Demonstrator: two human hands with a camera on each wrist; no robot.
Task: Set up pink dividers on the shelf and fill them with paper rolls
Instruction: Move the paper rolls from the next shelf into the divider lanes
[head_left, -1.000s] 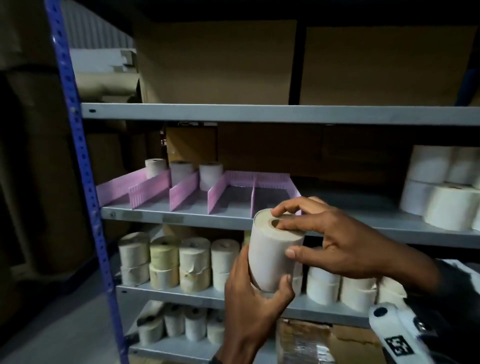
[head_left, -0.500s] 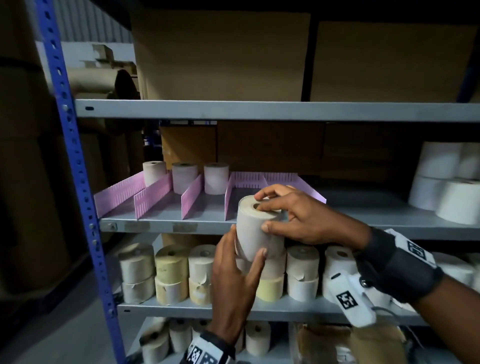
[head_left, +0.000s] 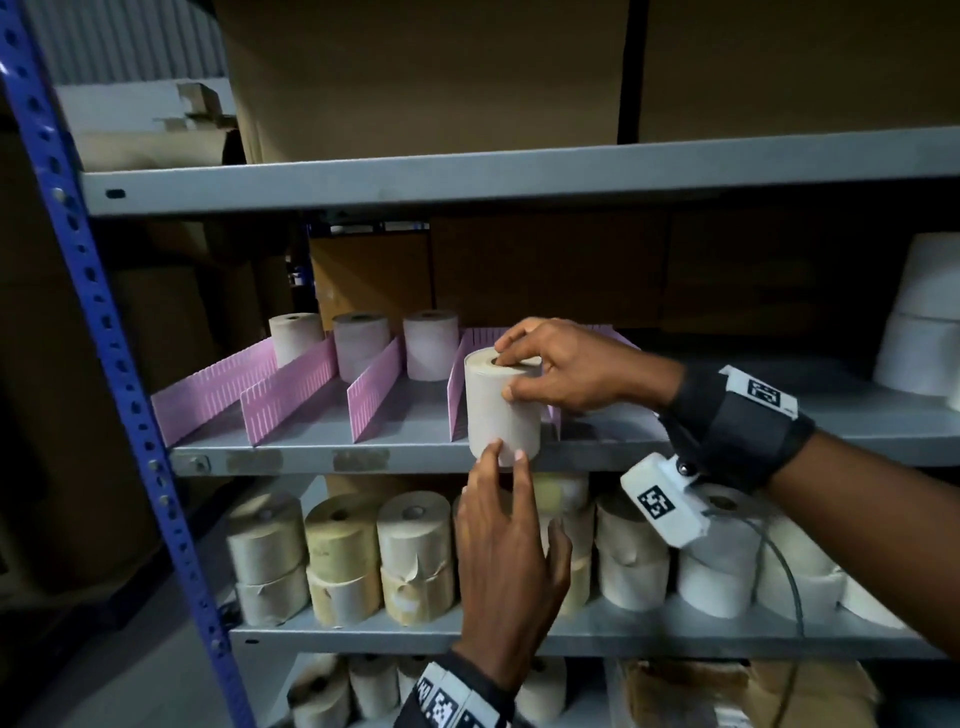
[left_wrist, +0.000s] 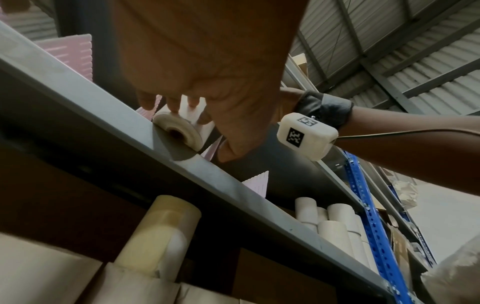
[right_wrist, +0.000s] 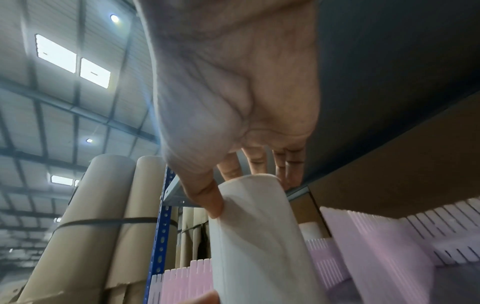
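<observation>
Grey metal shelving on a blue upright (head_left: 98, 332) fills the view, with cardboard stacked behind it. On the middle shelf (head_left: 415, 460) stand pink dividers (head_left: 291, 389); five upright panels show from the head camera, forming lanes open toward the front edge. Three paper rolls (head_left: 360, 345) stand upright at the back, one in each of the three left lanes. A fourth roll (head_left: 501, 410) stands upright at the shelf's front edge, at the mouth of the fourth lane. The right hand (head_left: 566, 369) grips its top, thumb on the side and fingers curled over the upper face. The left hand (head_left: 506, 551), fingers straight and slightly spread, touches the roll's lower side with its fingertips. Many more rolls sit stacked two high on the shelf below (head_left: 623, 631).
</observation>
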